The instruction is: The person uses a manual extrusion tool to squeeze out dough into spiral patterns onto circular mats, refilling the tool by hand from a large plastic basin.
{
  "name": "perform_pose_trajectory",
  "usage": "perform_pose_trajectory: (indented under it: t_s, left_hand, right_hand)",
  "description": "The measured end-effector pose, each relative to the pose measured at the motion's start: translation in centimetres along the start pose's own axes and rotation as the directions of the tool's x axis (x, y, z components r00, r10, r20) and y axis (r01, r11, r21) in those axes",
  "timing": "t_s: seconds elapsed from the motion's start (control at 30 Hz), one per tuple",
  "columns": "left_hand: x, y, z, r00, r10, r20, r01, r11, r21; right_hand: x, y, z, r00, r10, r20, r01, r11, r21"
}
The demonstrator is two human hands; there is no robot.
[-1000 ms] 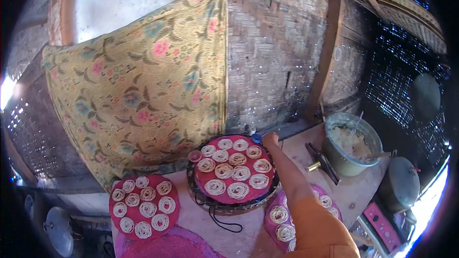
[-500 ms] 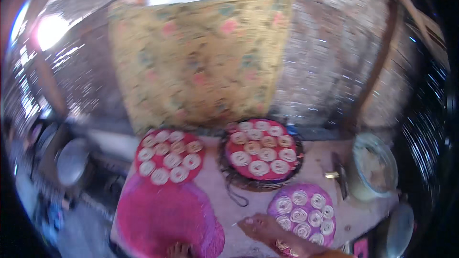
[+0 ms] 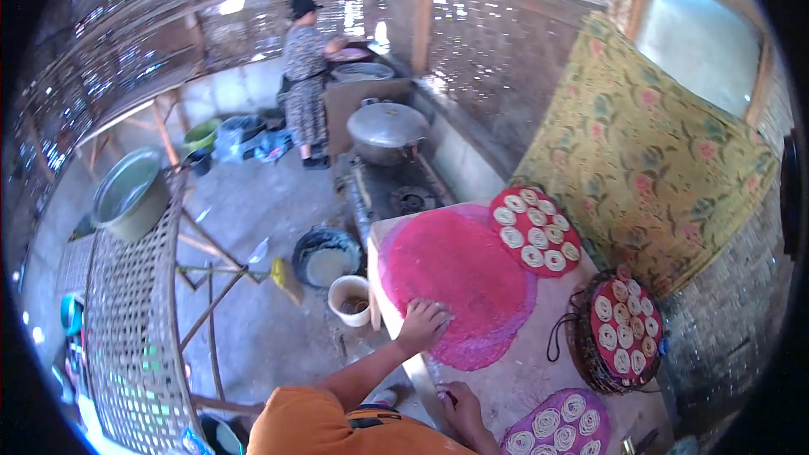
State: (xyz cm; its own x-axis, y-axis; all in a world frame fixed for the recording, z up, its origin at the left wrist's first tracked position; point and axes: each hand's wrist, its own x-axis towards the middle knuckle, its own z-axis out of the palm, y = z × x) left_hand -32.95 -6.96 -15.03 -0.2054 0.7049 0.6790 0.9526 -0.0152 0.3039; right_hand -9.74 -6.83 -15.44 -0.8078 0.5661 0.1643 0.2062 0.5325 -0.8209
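My left hand [image 3: 421, 323] was fingers-spread, pressing on the near edge of the stack of pink round mats [image 3: 459, 274] on the tabletop [image 3: 522, 371]. Right hand [image 3: 459, 404] sat at the tabletop's edge, honestly couldn't tell its grip. Dough-ring trays [image 3: 535, 230] lay just beyond.

Orange sleeveless top, bare forearms

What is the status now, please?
Left hand flat on pink mat stack, open. Right hand at table edge, grip unclear. Disc trays beside, untouched.
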Motion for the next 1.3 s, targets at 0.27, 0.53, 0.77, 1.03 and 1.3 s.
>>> perform_pose_trajectory:
  t_s: [0.27,0.53,0.77,1.03,1.3]
  left_hand:
    - [-21.8,-2.2,-1.6,0.593,-0.797,0.11,0.802,0.597,0.001]
    - [-49.3,7.0,-15.6,-0.18,-0.957,0.229,0.752,0.016,0.659]
    - [-61.5,10.2,-16.0,-0.151,-0.954,0.259,0.698,0.083,0.711]
    - [-47.4,9.5,-14.8,0.071,-0.93,0.361,0.732,0.294,0.614]
    - [-45.6,3.8,-14.3,-0.152,-0.846,0.511,0.798,0.2,0.568]
  right_hand:
    - [-1.9,-0.9,2.0,0.971,-0.222,-0.087,0.2,0.958,-0.207]
    - [-2.8,-0.1,2.6,0.969,-0.244,-0.035,0.228,0.941,-0.25]
    - [-3.1,1.2,2.6,0.964,-0.26,-0.045,0.248,0.951,-0.185]
    - [-2.6,1.4,3.3,0.961,-0.272,-0.051,0.256,0.944,-0.207]
    - [-2.4,-0.1,3.3,0.969,-0.239,-0.061,0.21,0.928,-0.308]
